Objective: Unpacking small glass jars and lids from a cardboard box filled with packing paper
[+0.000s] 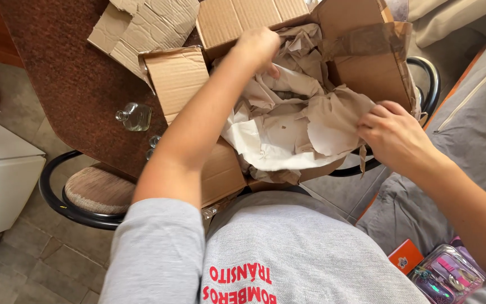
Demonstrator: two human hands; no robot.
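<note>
Head view: the brown corrugated cardboard box (220, 169) was already opened at the desk's (68, 73) 5 o'clock edge, flaps spread. The left hand (259, 48) was plunged, fingers curled, into crumpled beige packing paper (288, 124); the right hand (392, 135) pinched the paper's 3 o'clock edge. Contents were hidden; unpacking was judged barely begun.

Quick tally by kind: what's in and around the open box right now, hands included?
Open brown cardboard box: 1
Loose torn cardboard piece on the table: 1
Crumpled beige packing paper mass: 1
Small clear glass bottle: 1
Round padded stool with black frame: 1
Hands: 2, left hand deep in the paper, right hand gripping its edge
Total: 7
</note>
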